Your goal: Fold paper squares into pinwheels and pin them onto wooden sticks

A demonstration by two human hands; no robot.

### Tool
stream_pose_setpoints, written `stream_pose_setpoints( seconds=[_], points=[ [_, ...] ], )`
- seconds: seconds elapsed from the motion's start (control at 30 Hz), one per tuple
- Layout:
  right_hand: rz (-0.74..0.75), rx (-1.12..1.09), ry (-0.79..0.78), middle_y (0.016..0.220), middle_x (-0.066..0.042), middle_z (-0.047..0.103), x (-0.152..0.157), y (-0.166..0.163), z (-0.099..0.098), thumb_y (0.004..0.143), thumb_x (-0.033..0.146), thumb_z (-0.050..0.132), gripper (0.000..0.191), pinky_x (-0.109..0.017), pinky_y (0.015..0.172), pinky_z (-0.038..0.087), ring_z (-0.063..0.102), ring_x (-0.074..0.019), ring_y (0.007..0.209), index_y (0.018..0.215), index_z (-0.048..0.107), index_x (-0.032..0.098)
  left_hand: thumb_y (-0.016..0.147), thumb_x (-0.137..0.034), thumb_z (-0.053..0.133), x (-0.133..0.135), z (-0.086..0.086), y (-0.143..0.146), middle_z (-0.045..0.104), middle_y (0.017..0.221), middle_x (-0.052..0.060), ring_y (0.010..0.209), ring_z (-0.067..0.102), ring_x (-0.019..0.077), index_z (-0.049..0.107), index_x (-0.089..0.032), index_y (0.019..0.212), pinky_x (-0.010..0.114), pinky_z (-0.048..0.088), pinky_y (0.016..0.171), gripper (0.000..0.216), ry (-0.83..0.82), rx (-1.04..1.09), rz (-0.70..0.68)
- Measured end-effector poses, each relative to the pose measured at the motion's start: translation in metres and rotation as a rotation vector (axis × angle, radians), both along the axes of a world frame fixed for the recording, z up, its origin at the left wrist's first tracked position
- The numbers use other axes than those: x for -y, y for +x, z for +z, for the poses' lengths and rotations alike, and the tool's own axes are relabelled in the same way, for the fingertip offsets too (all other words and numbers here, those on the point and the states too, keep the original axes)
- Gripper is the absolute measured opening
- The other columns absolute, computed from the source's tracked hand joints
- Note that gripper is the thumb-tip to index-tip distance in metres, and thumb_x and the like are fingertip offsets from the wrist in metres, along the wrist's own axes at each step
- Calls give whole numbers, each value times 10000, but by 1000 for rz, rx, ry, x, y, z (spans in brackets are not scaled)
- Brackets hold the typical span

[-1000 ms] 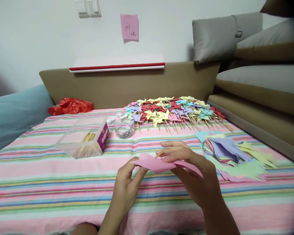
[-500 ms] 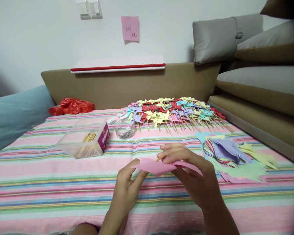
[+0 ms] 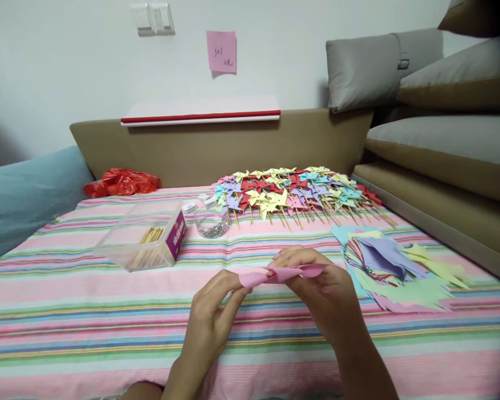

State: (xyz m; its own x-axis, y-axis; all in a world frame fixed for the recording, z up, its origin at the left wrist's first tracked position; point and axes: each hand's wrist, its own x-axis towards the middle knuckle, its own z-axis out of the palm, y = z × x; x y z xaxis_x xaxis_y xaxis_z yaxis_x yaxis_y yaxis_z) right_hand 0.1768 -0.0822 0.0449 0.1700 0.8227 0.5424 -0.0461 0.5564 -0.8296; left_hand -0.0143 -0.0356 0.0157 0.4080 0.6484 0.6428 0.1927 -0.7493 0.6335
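Note:
My left hand (image 3: 210,316) pinches the left tip of a pink paper piece (image 3: 275,273) between thumb and fingers. My right hand (image 3: 323,291) grips the same pink paper from the right, fingers curled over its middle, with a thin wooden stick end showing under the fingertips. The paper is folded and held just above the striped cloth (image 3: 87,311). A stack of cut coloured paper (image 3: 394,266) lies right of my right hand.
Several finished paper pinwheels (image 3: 291,191) on sticks lie in a heap at the back. A clear box of wooden sticks (image 3: 148,239) and a small glass jar of pins (image 3: 211,221) stand at left. A red bag (image 3: 123,180) and sofa cushions (image 3: 437,139) border the cloth.
The pink paper has been folded inward and looks narrower. My hands have drawn closer together and risen slightly; the paper's right flap no longer spreads over my right hand.

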Motion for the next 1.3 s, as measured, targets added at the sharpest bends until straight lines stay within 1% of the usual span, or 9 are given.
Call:
stream_pose_setpoints(
  seconds=[0.17,0.33,0.57,0.8,0.97,1.1,1.17,1.23,1.3],
  points=[
    [-78,-254,-134,877,1,693,-5,-10,-8,815,244,778,126,-301,788,549,670,-173,879,844,657,229,947,-87,585,0,0,-1,682,855,10,818,637,158,666,-241,1001,263,482,732,182,37,-15,1],
    [-61,-381,-189,840,37,681,-10,-18,-10,803,273,790,257,-265,791,533,667,-144,854,852,541,237,944,-78,586,-2,2,1,689,850,7,802,641,149,666,-232,972,252,486,715,176,71,-11,4],
    [-28,-465,-242,902,-6,762,-15,-22,-11,778,300,821,373,-308,851,536,702,-168,880,995,521,255,955,-90,588,-2,-1,-2,712,893,10,842,660,143,683,-229,1039,242,500,756,188,55,-39,12],
    [-66,-514,-227,865,-16,768,-22,-21,-20,763,326,834,413,-314,821,520,699,-180,878,1013,514,251,941,-135,638,-2,-6,2,756,939,5,830,672,137,725,-229,1065,232,503,753,178,57,-9,98],
    [-142,-578,-261,974,-58,789,-29,-20,-28,743,332,853,460,-312,825,513,703,-178,909,1022,500,237,941,-254,657,-1,-9,4,760,860,-20,766,675,133,746,-238,982,229,498,730,99,-138,-4,197],
    [-204,-588,-335,931,-48,790,-31,-18,-29,695,377,879,561,-325,834,513,708,-186,883,1085,503,229,950,-359,629,-2,-13,8,746,819,-8,788,684,155,736,-223,883,246,501,763,186,-362,5,161],
    [-221,-567,-384,938,-33,779,-31,-17,-30,686,431,876,618,-323,836,516,706,-186,881,1155,527,231,940,-406,628,-4,-16,12,733,791,2,789,683,165,715,-209,859,252,505,767,230,-442,95,204],
    [-194,-483,-443,957,-35,770,-31,-18,-32,688,494,857,604,-321,843,519,703,-193,895,1164,604,220,925,-445,633,-7,-20,19,720,760,10,771,682,176,699,-199,867,259,513,748,262,-504,205,251],
    [-85,-373,-497,959,-57,769,-32,-23,-36,712,544,820,506,-333,861,521,700,-213,917,1054,710,188,915,-463,637,-10,-23,28,717,760,19,772,686,188,694,-190,886,270,521,744,280,-543,247,230]
  ],
)
